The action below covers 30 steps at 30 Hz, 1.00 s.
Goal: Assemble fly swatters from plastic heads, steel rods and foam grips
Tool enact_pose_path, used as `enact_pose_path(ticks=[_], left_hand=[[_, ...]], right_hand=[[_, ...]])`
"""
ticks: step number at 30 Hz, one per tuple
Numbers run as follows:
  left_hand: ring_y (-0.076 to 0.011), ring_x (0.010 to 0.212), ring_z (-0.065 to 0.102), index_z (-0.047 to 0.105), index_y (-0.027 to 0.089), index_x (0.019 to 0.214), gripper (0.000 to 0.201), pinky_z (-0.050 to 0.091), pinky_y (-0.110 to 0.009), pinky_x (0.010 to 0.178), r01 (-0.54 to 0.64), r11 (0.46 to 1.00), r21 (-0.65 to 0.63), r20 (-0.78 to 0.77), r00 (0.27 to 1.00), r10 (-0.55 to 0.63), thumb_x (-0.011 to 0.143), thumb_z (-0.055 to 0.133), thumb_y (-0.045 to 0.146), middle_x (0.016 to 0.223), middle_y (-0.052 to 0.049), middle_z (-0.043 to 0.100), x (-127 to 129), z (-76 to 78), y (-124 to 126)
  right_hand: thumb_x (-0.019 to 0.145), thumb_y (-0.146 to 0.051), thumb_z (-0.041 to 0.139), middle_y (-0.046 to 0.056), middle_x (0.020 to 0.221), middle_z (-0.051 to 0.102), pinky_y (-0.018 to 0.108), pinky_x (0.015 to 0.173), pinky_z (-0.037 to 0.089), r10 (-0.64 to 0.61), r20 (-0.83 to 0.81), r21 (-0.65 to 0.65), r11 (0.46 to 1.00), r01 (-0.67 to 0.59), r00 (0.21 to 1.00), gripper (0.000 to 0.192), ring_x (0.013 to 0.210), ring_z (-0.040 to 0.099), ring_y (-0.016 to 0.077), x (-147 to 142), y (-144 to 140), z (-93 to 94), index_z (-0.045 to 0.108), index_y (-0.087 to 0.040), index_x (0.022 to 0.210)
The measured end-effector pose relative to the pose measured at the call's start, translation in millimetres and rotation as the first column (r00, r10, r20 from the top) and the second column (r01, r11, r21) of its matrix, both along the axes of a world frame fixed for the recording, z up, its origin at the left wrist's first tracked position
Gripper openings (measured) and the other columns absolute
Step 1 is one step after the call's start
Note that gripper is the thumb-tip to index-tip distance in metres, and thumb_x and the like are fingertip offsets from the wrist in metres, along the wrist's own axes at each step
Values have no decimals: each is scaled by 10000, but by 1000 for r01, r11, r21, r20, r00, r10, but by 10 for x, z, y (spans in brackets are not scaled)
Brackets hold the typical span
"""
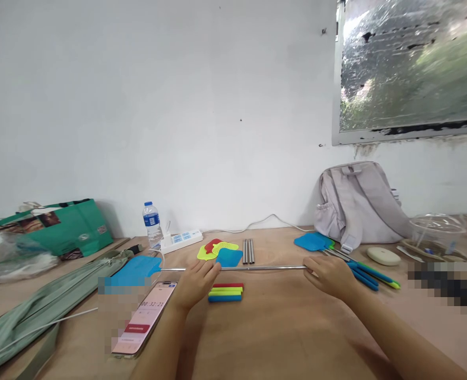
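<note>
A long thin metal rod [263, 268] stretches level across the table between my hands. At its left end is a blue fly swatter head [136, 268]. My left hand [197, 279] is closed round the rod close to that head. Farther right, my right hand [328, 272] grips the rod's other end, and its fingers hide the tip. Below the rod lie red, yellow and blue handle sleeves [226, 293]. Beyond it are loose red, yellow and blue swatter heads [229, 257] beside several short metal tubes [248, 251].
Swatters with blue handles [365, 277] lie right of my right hand. A phone [146, 319] is by my left forearm. Behind stand a water bottle [151, 224], a power strip [181, 240], a green bag [75, 227] and a backpack [360, 206]. A plastic tub [437, 227] is far right.
</note>
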<state>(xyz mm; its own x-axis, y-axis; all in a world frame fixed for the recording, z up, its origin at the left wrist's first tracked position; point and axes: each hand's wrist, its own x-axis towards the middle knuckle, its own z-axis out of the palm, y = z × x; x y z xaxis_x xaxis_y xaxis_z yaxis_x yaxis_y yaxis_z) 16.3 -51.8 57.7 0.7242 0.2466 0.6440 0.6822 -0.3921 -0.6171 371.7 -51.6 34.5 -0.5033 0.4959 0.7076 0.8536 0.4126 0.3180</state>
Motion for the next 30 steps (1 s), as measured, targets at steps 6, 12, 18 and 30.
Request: enact_pose_path(ticks=[6,12,18,30], left_hand=[[-159,694,477,563,201,891,151,356,-305,680,-140,986,-93,188,970,155,828,427,221,705,-21,544,-42,-65,41],[-235,1003,458,555,222,1030,256,312,-449,909,-162,986,-31,415,896,160,790,477,262,1020,-88,529,-97,-91,123],[-345,1197,263,411,191,1219,495,229,-570,941,-184,979,-85,858,486,166,749,520,302,1266,-164,299,-226,-89,112],[-174,887,562,491,246,981,323,469,-349,785,672,655,344,771,-601,212,741,480,462,990,-34,566,-403,-118,309]], right_hand=[[747,-279,423,-12,579,595,251,492,146,-145,-106,-208,971,121,984,188,541,502,113,9,53,-72,516,-201,603],[746,-369,406,19,582,616,262,482,125,-320,-118,-243,927,286,940,262,538,531,144,146,117,-82,535,-205,589],[746,-374,410,34,644,648,253,474,170,-452,-129,-260,875,409,883,251,595,576,189,292,137,-121,593,-223,666],[744,-400,410,33,648,642,251,492,227,-402,-144,-276,894,354,904,267,615,571,194,690,235,-231,585,-219,655]])
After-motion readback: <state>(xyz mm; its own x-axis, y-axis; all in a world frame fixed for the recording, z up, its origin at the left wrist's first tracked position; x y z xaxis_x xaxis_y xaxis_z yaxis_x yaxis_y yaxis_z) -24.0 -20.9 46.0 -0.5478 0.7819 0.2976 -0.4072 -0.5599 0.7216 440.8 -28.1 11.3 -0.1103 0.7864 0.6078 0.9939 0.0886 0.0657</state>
